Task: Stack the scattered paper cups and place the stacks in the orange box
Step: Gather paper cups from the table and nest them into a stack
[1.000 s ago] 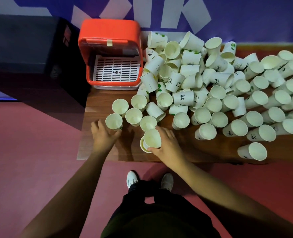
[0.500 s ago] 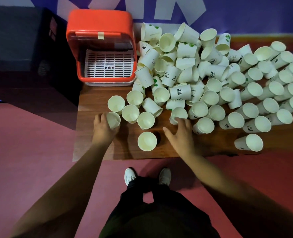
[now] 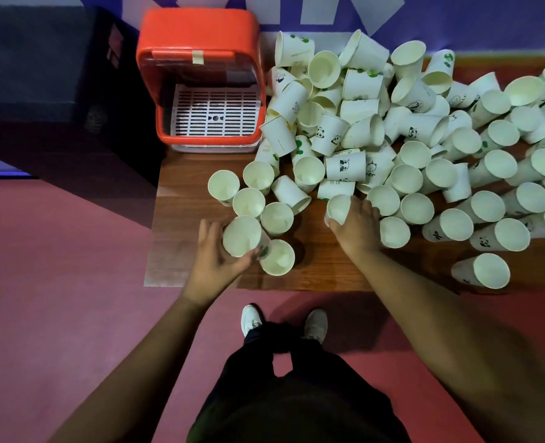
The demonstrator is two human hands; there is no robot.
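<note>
Cup (image 3: 241,236) held in L hand (image 3: 215,262), near side of box (image 3: 197,33). R hand (image 3: 357,227) grips 2nd cup (image 3: 337,208), right of box, at pile (image 3: 360,123) edge. Step: gathering/nesting; no stacks in box. Next, prob.: nest one cup squarely in the other.

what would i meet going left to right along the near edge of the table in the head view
left hand → tilted cup in it → upright cup → gripped cup → right hand → cup by the wrist → lone cup at the far right
</note>
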